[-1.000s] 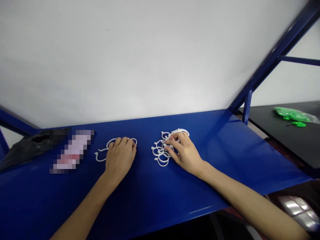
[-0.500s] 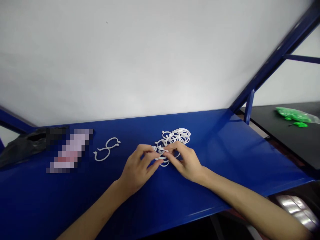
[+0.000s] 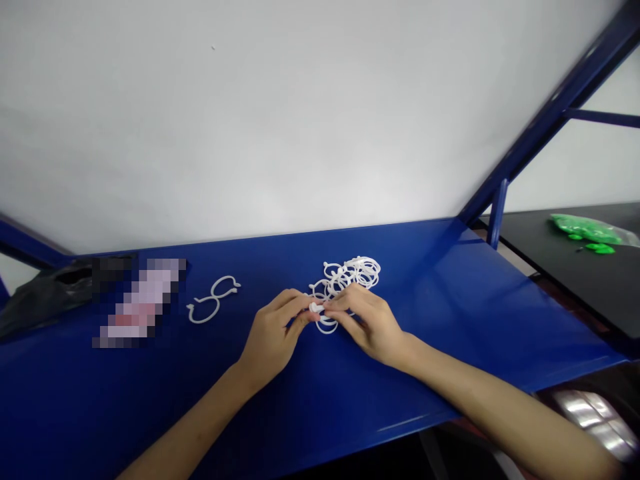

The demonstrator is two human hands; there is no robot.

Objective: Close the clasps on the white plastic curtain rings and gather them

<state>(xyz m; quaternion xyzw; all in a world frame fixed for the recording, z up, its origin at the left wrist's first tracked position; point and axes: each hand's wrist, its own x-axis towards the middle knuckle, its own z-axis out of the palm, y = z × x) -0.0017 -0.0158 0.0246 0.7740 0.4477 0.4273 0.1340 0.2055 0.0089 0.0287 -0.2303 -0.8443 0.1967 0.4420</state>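
My left hand (image 3: 275, 327) and my right hand (image 3: 369, 323) meet over the blue shelf, both closed in a pinch. Between their fingertips is a white plastic ring (image 3: 317, 307) with a knob-like end, looking like a shower curtain ring; the fingers cover part of it. Just behind my right hand lies a heap of similar white rings (image 3: 367, 270), tangled together. One loop (image 3: 327, 329) shows below my fingertips. Off to the left, two opened white rings (image 3: 214, 298) lie in an S shape, touching or joined in the middle.
The blue metal shelf (image 3: 425, 267) backs onto a pale wall. At left lie a black plastic bag (image 3: 45, 297) and a blurred-out pinkish packet (image 3: 143, 300). A blue post (image 3: 497, 217) rises at right, beside a black table (image 3: 575, 280) with a bag of green pieces (image 3: 587, 229).
My left fingers have closed from a looser spread into a pinch on the white ring, at my right fingertips. The heap and the opened rings stay where they were.
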